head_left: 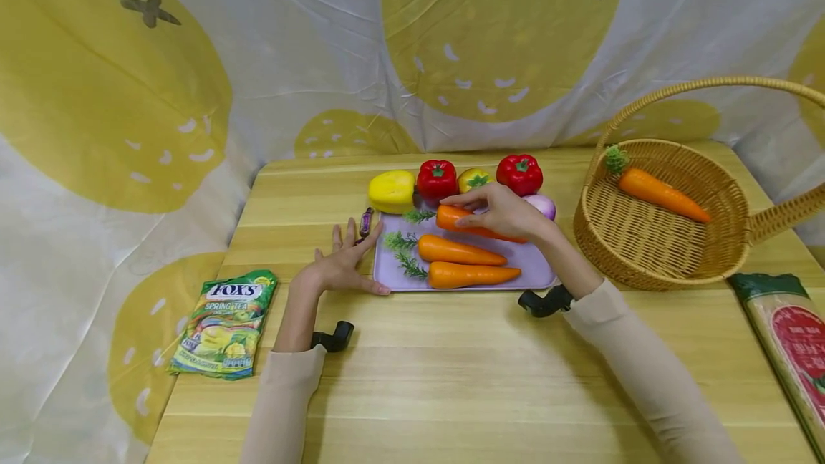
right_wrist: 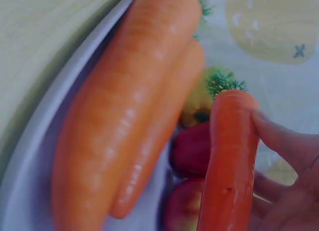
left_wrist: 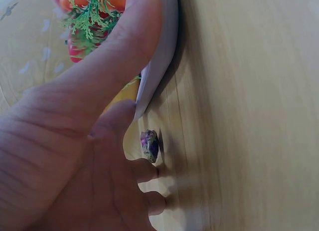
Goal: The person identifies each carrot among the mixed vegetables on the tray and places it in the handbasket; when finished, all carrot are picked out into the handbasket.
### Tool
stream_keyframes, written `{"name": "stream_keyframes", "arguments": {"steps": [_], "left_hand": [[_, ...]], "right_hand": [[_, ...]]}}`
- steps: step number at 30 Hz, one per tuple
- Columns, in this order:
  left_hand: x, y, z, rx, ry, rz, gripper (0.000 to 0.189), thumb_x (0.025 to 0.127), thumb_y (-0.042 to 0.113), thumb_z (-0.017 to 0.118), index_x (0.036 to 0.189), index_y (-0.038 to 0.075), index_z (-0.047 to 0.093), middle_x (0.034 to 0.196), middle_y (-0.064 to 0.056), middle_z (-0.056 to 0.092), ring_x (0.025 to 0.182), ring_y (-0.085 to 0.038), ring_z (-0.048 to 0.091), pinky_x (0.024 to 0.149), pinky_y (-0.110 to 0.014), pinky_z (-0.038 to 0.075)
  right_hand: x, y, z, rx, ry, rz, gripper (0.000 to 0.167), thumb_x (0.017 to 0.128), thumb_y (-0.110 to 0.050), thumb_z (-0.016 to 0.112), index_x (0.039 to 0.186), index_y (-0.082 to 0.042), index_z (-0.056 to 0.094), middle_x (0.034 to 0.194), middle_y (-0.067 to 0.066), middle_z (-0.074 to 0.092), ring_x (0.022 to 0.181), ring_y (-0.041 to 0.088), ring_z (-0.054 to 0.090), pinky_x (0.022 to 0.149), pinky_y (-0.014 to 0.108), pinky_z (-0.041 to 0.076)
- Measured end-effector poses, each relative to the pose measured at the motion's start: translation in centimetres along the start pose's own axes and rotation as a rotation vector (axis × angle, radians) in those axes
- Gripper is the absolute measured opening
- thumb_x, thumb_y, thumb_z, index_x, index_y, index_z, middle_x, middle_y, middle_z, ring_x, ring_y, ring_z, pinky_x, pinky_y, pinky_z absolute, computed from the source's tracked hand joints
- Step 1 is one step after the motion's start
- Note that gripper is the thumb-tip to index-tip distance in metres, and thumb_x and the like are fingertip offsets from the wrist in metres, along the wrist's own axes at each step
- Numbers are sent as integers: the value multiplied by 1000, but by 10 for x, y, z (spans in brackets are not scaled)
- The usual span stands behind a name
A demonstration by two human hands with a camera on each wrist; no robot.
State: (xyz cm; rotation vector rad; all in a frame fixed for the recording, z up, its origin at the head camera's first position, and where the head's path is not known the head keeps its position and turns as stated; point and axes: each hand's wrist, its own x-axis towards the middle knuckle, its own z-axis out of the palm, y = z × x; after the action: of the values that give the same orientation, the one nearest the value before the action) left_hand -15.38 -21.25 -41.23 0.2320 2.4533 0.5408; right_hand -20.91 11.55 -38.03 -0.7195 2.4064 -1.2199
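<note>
My right hand [head_left: 499, 210] pinches the thick end of an orange carrot [right_wrist: 232, 161] with a green top, over the back of a pale lilac tray [head_left: 531, 256]. Two other carrots, a front one [head_left: 473, 275] and one behind it [head_left: 460, 250], lie side by side on the tray. My left hand [head_left: 341, 267] is spread at the tray's left edge, its thumb and a finger touching the rim. Close to those fingers is a small purple wrapped candy [left_wrist: 149, 145]. Along the tray's back are a yellow pepper [head_left: 392, 192], two red peppers [head_left: 437, 181] and a yellow-red fruit [head_left: 475, 179].
A wicker basket [head_left: 583, 235] with a tall handle stands at the right, holding one carrot [head_left: 664, 194]. At the left lies a green Fox's candy bag [head_left: 225, 324]. A long clear-and-green packet [head_left: 783, 335] lies at the right edge. A purple-white round vegetable [head_left: 543, 205] is partly hidden by my right arm.
</note>
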Motion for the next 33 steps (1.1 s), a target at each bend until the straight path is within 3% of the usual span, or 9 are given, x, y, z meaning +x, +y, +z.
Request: {"name": "stream_keyframes", "arguments": {"steps": [5, 7, 9, 12, 16, 19, 22, 28, 33], "left_hand": [[-1, -1, -1, 2, -1, 4, 126, 80, 58, 83, 166, 35, -5, 167, -22, -32, 153, -49, -30, 111, -86, -9], [-1, -2, -1, 1, -2, 9, 126, 80, 58, 83, 166, 35, -6, 167, -23, -32, 153, -50, -31, 110, -87, -9], [0, -3, -2, 1, -1, 12, 126, 81, 58, 83, 166, 35, -6, 167, -23, -32, 152, -50, -31, 110, -87, -10], [2, -4, -2, 0, 0, 15, 126, 80, 58, 83, 166, 35, -7, 166, -23, -32, 152, -50, -31, 109, -87, -10], [3, -4, -2, 4, -1, 12, 126, 80, 59, 83, 166, 36, -7, 166, -22, -33, 152, -50, -32, 109, -87, -10], [4, -3, -3, 6, -2, 11, 125, 81, 59, 82, 166, 36, -7, 167, -22, -33, 152, -50, -32, 109, -87, -11], [5, -2, -4, 11, -2, 6, 125, 81, 59, 82, 166, 36, -7, 167, -22, -32, 152, -50, -32, 110, -87, -11], [5, -3, -4, 15, -6, 1, 126, 81, 59, 82, 166, 35, -7, 167, -22, -32, 152, -50, -32, 110, -87, -11], [7, -4, -3, 13, -8, 1, 126, 80, 60, 82, 166, 36, -7, 167, -22, -32, 152, -49, -33, 110, -87, -12]], "right_hand": [[-11, -12, -18, -19, -15, -64, 41, 93, -17, 78, 134, -17, 72, 125, 7, 76, 84, 20, 60, 67, 21, 43], [-16, -14, -28, -38, -6, -69, 41, 93, -17, 78, 133, -19, 72, 126, 6, 76, 83, 18, 56, 67, 24, 41], [-23, -16, -40, -51, 0, -61, 40, 94, -16, 77, 133, -20, 72, 126, 6, 75, 87, 18, 58, 71, 24, 45], [-37, -19, -60, -81, 17, -36, 39, 95, -18, 77, 133, -24, 72, 132, 3, 73, 111, 15, 64, 86, 25, 51], [-59, -23, -87, -80, 44, -9, 42, 95, -19, 77, 135, -25, 71, 139, 4, 68, 108, 9, 66, 83, 18, 54], [-75, -22, -105, -63, 69, 7, 42, 95, -16, 76, 136, -23, 70, 138, 6, 68, 80, 5, 62, 66, 18, 51], [-91, -17, -120, -66, 97, 32, 42, 96, -17, 75, 137, -23, 70, 130, 1, 70, 68, 8, 55, 57, 23, 48], [-115, 2, -145, -99, 161, 86, 43, 96, -15, 75, 138, -20, 69, 126, -14, 68, 87, 16, 59, 63, 24, 51], [-133, 22, -165, -158, 180, 98, 44, 96, -12, 75, 139, -19, 68, 133, -19, 66, 98, 2, 61, 68, 18, 52]]}}
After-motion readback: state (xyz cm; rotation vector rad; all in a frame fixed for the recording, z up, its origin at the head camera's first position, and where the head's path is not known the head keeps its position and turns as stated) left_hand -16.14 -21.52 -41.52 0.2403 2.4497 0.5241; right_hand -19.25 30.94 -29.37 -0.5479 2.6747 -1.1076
